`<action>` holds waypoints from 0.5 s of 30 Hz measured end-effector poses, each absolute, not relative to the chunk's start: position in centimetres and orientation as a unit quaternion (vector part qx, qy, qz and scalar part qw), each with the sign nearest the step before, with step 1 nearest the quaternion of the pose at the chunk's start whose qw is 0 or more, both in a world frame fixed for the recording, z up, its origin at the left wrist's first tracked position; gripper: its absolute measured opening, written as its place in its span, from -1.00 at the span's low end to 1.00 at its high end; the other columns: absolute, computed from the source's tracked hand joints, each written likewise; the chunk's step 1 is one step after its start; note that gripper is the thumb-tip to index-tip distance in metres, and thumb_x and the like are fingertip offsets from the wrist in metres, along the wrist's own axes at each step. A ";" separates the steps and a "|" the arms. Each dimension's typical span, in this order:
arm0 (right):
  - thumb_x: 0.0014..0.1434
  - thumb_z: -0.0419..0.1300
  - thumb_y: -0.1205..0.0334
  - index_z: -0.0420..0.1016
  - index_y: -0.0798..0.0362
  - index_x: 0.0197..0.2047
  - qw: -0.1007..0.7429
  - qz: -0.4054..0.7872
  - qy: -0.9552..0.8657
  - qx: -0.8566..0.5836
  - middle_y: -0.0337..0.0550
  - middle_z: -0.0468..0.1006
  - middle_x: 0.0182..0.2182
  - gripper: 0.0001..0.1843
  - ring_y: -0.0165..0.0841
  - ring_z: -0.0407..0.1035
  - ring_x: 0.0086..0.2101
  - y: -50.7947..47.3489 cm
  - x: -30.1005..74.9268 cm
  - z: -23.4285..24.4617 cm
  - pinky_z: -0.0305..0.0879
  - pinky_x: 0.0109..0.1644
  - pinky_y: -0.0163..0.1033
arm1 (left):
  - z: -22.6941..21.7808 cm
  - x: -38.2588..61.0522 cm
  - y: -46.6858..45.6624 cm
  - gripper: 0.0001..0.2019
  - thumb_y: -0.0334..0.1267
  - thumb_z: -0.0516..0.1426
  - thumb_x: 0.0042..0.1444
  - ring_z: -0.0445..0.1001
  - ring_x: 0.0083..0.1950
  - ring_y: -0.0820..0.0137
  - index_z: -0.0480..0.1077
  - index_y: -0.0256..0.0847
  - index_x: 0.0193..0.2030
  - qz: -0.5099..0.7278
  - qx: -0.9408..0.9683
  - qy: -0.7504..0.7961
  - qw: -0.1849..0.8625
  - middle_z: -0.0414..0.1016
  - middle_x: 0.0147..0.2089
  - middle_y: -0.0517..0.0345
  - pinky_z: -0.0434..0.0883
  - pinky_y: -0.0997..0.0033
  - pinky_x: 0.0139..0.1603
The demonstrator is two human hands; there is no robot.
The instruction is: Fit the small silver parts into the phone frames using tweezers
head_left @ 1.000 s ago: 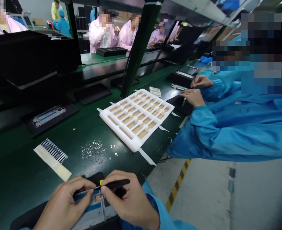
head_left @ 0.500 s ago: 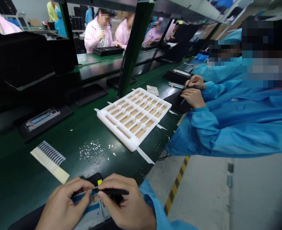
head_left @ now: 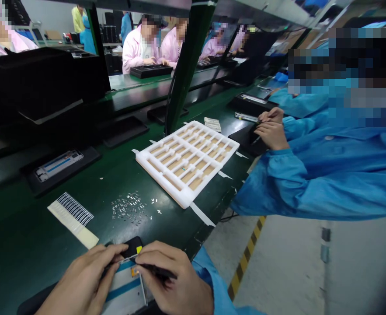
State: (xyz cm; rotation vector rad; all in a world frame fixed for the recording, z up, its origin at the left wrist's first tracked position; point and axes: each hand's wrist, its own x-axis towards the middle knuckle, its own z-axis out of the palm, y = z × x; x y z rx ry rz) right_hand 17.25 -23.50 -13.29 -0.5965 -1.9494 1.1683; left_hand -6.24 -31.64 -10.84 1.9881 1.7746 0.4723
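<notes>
The right fingers (head_left: 155, 258) are pressed together, pinching black tweezers (head_left: 160, 272) whose tips are hidden under the hand; the left fingers (head_left: 112, 253) curl closed over the top edge of a phone housing (head_left: 124, 291), gripping it, and the tweezers' shaft points toward that same edge; the housing lies tilted under both hands, the left hand (head_left: 81, 280) and right hand (head_left: 176, 282) close together, with a black pad (head_left: 133, 246) bearing a yellow label just beyond it; farther out on the green conveyor belt (head_left: 25, 227) lie a barcode label strip (head_left: 71, 214), scattered small metal parts (head_left: 127, 208) and a white foam tray (head_left: 186, 162); a co-worker's blue sleeve (head_left: 297, 188) reaches in at the right.
</notes>
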 end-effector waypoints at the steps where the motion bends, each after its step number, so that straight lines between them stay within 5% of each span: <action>1: 0.36 0.28 0.42 0.71 0.10 -0.05 0.384 0.455 -0.767 -0.238 0.08 0.73 -0.20 -0.82 -0.22 0.66 -0.22 -23.5 17.2 -13.3 0.62 -0.07 -0.21 | -10.9 -6.4 -31.8 -0.66 -0.13 0.04 0.49 0.77 -0.03 0.33 0.53 0.09 0.26 0.156 0.735 0.633 0.185 0.76 0.05 0.17 0.66 0.53 -0.07; 5: 0.35 0.25 0.44 0.72 0.13 -0.07 0.380 0.431 -0.782 -0.241 0.09 0.73 -0.21 -0.80 -0.21 0.65 -0.23 -23.6 16.9 -13.1 0.61 -0.10 -0.21 | -10.8 -6.4 -32.1 -0.63 -0.15 -0.03 0.52 0.78 -0.14 0.24 0.61 -0.03 0.14 0.140 0.807 0.571 0.058 0.79 -0.06 0.11 0.68 0.43 -0.18; 10: 0.31 0.28 0.43 0.74 0.13 -0.11 0.394 0.467 -0.746 -0.264 0.06 0.73 -0.25 -0.82 -0.23 0.67 -0.27 -23.7 16.8 -12.9 0.61 -0.16 -0.25 | -9.8 -7.6 -31.0 -0.65 -0.06 0.00 0.52 0.77 -0.15 0.33 0.63 0.03 0.06 0.125 0.762 0.631 0.069 0.78 -0.09 0.22 0.64 0.49 -0.12; 15: 0.25 0.34 0.40 0.75 0.07 -0.18 0.446 0.496 -0.685 -0.295 -0.03 0.74 -0.32 -0.86 -0.25 0.66 -0.36 -23.2 17.2 -12.3 0.58 -0.29 -0.29 | -10.7 -11.9 -29.2 -0.55 -0.05 -0.05 0.47 0.72 -0.01 0.11 0.65 -0.15 -0.05 0.055 0.670 0.740 -0.009 0.74 0.01 -0.04 0.63 0.17 0.02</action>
